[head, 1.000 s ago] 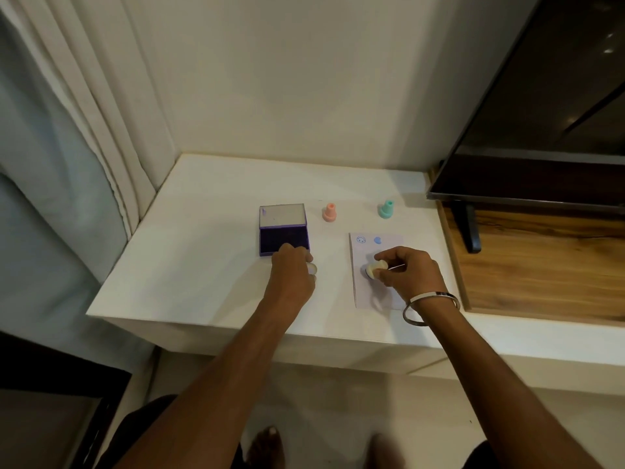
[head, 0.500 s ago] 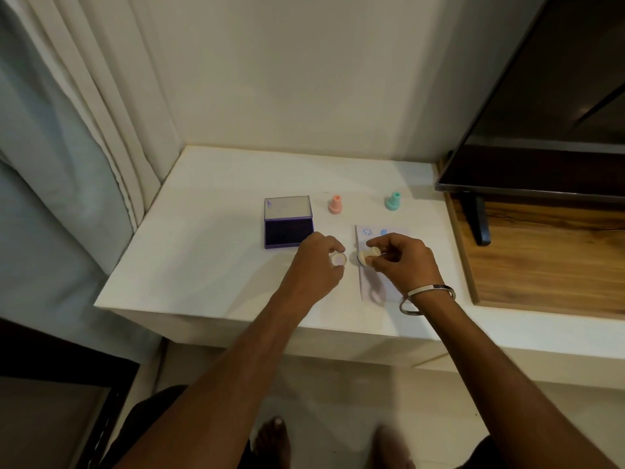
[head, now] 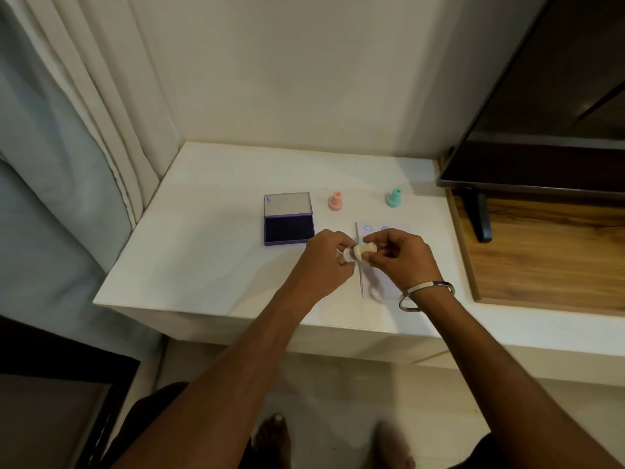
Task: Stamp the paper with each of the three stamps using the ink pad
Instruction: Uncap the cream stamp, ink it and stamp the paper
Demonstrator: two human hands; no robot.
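My right hand (head: 400, 257) pinches a cream stamp (head: 365, 250) lying sideways above the paper's left edge. My left hand (head: 326, 262) holds a small clear cap (head: 348, 254) against the stamp's face. The white paper (head: 389, 231) lies on the white table (head: 203, 252), with two blue prints near its top edge; my right hand covers much of it. An open purple ink pad (head: 288, 231) sits left of the paper. Behind the paper stand a pink stamp (head: 336, 201) and a teal stamp (head: 394, 197).
A dark TV (head: 548, 130) on a stand (head: 478, 218) rests on a wooden surface (head: 548, 252) to the right. A curtain (head: 67, 130) hangs on the left, a wall rises behind the table. My bare feet show below the table's front edge.
My left hand carried the clear cap rightwards to meet the cream stamp. My right hand lifted the stamp off the paper and turned it sideways.
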